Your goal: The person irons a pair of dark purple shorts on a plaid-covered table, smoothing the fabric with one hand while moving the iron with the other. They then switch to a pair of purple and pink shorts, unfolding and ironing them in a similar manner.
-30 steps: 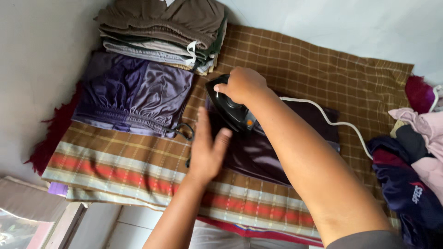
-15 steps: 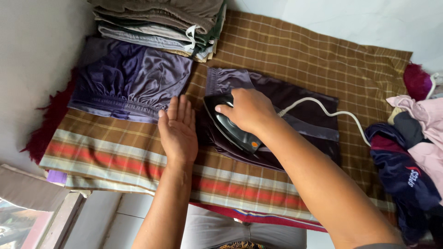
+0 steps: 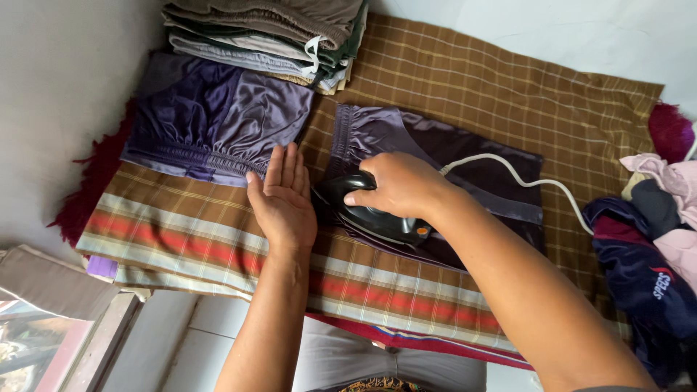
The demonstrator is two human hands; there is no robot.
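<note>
My right hand (image 3: 398,185) grips the handle of a black clothes iron (image 3: 369,215), which rests on dark purple satin shorts (image 3: 450,156) spread flat on a brown checked cloth (image 3: 508,94). The iron's white cord (image 3: 530,183) trails off to the right. My left hand (image 3: 282,199) lies flat, fingers together, on the checked cloth just left of the iron and the shorts' edge, holding nothing.
Folded purple satin shorts (image 3: 210,116) lie at the left of the cloth. A stack of folded clothes (image 3: 283,33) sits at the back. A heap of unfolded garments (image 3: 653,247) lies at the right. A red rug edge (image 3: 94,181) shows underneath.
The iron and my right hand have slid toward the left edge of the shorts. My left hand has moved off the shorts onto the checked cloth beside them.
</note>
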